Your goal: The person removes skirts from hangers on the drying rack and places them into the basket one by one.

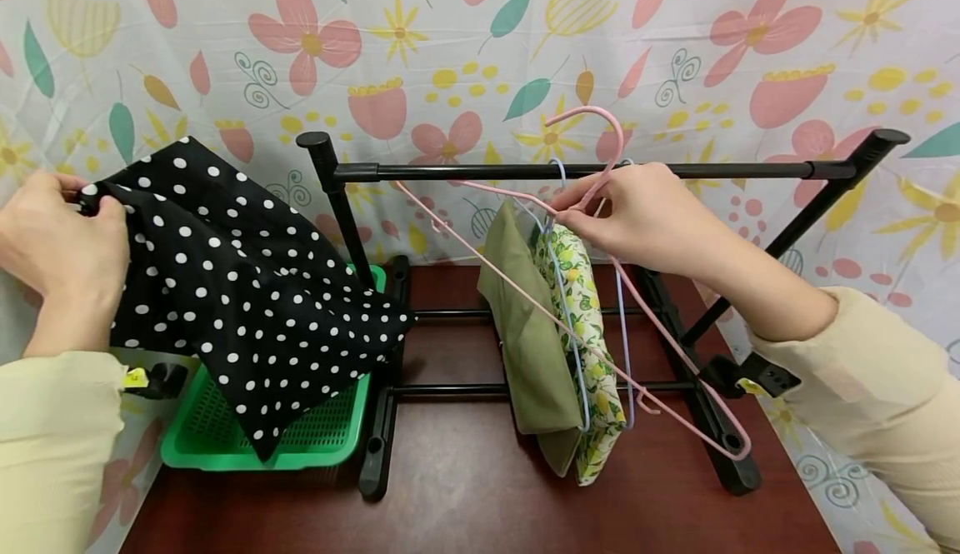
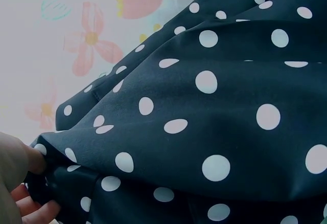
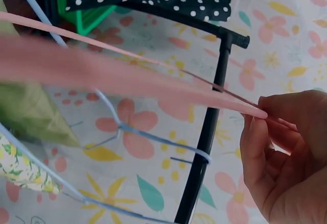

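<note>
On the left of the head view, my left hand (image 1: 71, 242) pinches a corner of a black cloth with white polka dots (image 1: 247, 279). The cloth hangs in folds over a green basket (image 1: 262, 454); its full shape is hidden by the folds. My right hand (image 1: 637, 212) pinches a pink hanger (image 1: 667, 346) just below its hook, in front of the rack's top bar. No cloth is on the pink hanger. In the left wrist view, thumb and fingers grip the edge of the dotted cloth (image 2: 207, 83).
A black rack (image 1: 465, 172) stands on a dark brown table (image 1: 450, 496). Blue hangers (image 1: 558, 271) on its bar carry an olive green cloth (image 1: 525, 337) and a lemon-print cloth (image 1: 600, 421). A floral curtain (image 1: 450, 37) hangs close behind the rack.
</note>
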